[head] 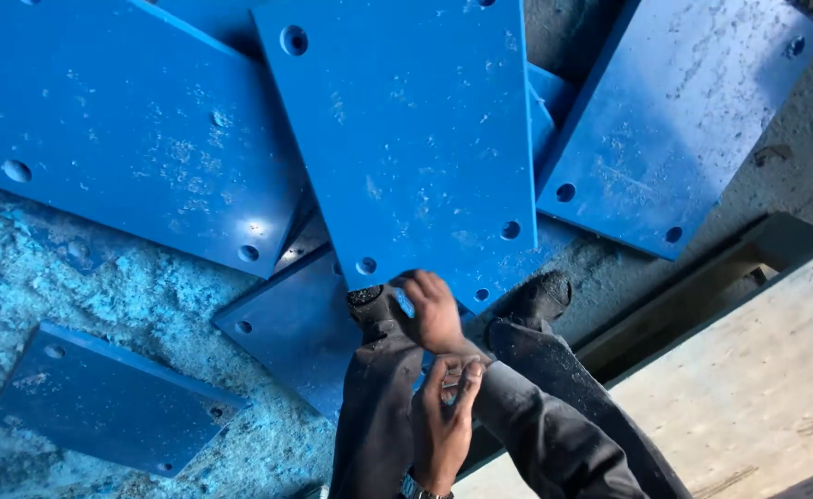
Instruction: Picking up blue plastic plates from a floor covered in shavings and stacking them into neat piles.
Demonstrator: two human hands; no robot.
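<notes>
The big blue plate (416, 139) lies flat on the floor (74, 277), resting over other drilled blue plates, and I see its near edge just above my hands. A second blue plate (120, 120) lies left of it, a third (674, 120) right, a darker one (286, 328) is tucked under its near corner, and a smaller one (102, 402) sits apart at lower left. The floor is strewn with blue shavings. A pale wooden board (758, 397) fills the lower right. My dark trouser legs (554, 425) reach down to the shoes. My right hand (434, 310) touches the big plate's near edge, fingers curled; I cannot tell if it grips anything. My left hand (442, 420) is partly closed at my right wrist.
</notes>
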